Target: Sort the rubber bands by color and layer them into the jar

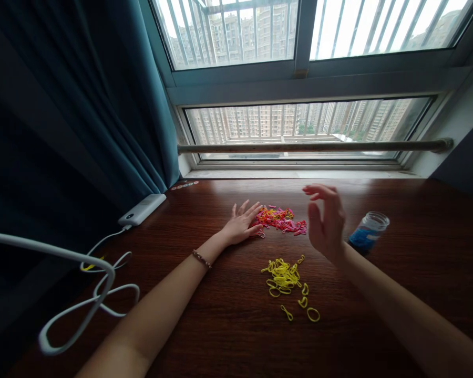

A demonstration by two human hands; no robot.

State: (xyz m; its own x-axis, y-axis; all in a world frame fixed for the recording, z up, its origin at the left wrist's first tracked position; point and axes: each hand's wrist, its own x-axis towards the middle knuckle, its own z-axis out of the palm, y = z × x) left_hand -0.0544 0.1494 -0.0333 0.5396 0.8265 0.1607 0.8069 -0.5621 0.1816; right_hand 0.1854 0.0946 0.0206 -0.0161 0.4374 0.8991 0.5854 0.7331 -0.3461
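My left hand (pixel 241 226) lies with fingers spread on the table, its fingertips at the left edge of a heap of pink, red and orange rubber bands (pixel 284 220). To the right of that heap, my right hand (pixel 326 223) is raised above the tabletop, fingers loosely curved and thumb apart, holding nothing. Nearer to me is a pile of yellow rubber bands (pixel 284 275), with several single ones loose at its right and front. A clear jar (pixel 368 231) with a blue label stands beside my right wrist, which hides part of its base.
The dark brown wooden table (pixel 228 325) reaches to the window sill. At the left are a white power strip (pixel 142 209), a looping white cable (pixel 102 286) and a blue curtain (pixel 142 115). A metal rail (pixel 299 148) crosses the window at the back.
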